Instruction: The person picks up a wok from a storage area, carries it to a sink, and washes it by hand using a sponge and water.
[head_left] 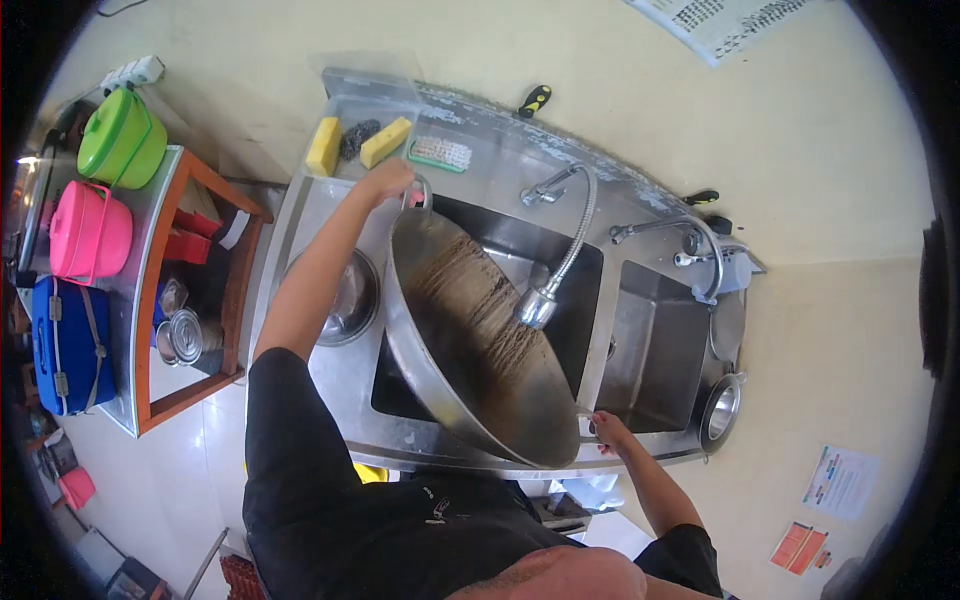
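A large metal wok (440, 330) is tilted over the left sink basin (590, 290), its inside stained with dark brown streaks. My left hand (390, 181) is closed around the loop handle (427, 192) at its far left. At the near right, the fingers of my right hand (609, 432) are wrapped round the opposite handle. Above the wok's inside hangs the spray head (537, 306) of a flexible-hose faucet (588, 215). I cannot tell whether water is running. Part of the left basin is hidden under the wok.
Yellow sponges (385, 142), a dark scouring pad (358, 138) and a green-backed brush (440, 153) lie at the back left. A metal bowl (352, 300) sits left of the wok. The right basin (650, 350) has its own faucet (714, 260). Bowls (722, 410) stand at the right edge.
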